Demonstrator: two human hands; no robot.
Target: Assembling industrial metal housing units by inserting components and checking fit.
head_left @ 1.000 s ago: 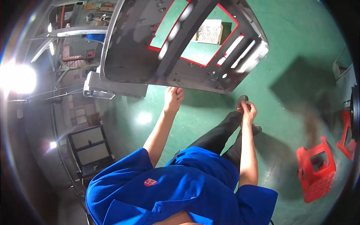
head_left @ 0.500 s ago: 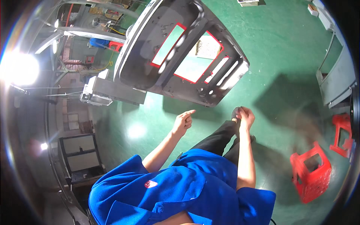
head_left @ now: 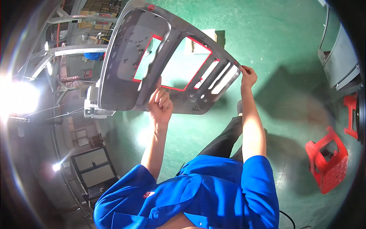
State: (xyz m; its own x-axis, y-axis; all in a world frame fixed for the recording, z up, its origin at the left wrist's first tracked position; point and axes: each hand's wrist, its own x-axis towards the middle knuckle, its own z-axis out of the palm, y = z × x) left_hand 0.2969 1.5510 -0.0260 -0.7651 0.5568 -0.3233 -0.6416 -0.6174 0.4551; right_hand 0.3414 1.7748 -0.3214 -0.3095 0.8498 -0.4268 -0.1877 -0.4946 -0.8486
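Observation:
A large dark-grey moulded panel (head_left: 129, 61) with red-edged cut-outs stands raised and tilted in front of me. My left hand (head_left: 160, 104) is at its near side, index finger stretched up against the panel's face below the large middle opening. The other fingers of that hand are curled, and I see nothing held in them. At the panel's right corner my right hand (head_left: 248, 78) has its thumb and fingers closed on the edge. Whether something small is also between those fingertips is hidden.
To the right stand a red plastic stool (head_left: 327, 160) and a second red stool (head_left: 351, 114). A grey cabinet (head_left: 343, 63) is at the far right. Metal framing (head_left: 80, 49) and a bright lamp (head_left: 19, 97) are on the left. A dark-framed cart (head_left: 93, 168) stands lower left.
Both hands have moved forward from the space before my body to the panel. The right hand has closed on its corner. The panel appears further left in view.

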